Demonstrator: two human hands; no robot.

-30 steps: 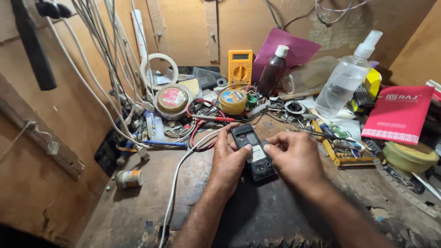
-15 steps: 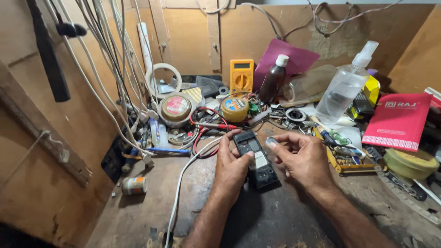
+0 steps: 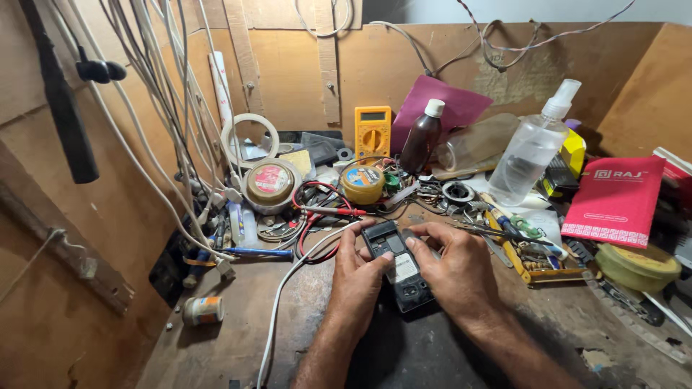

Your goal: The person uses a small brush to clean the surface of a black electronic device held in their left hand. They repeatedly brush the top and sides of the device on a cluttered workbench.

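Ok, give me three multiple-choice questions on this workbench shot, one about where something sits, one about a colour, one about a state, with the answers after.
1. Where does the yellow meter stand?
A. against the back board
B. in the left hand
C. on the red booklet

2. What colour is the cap of the dark bottle?
A. green
B. white
C. black

3. How is the black phone on the bench held?
A. by one hand alone
B. by no hand
C. by both hands

Answers: 1 A, it leans upright at the rear wall. 2 B, a white cap tops the brown bottle. 3 C, the left hand and the right hand both grip the phone's sides.
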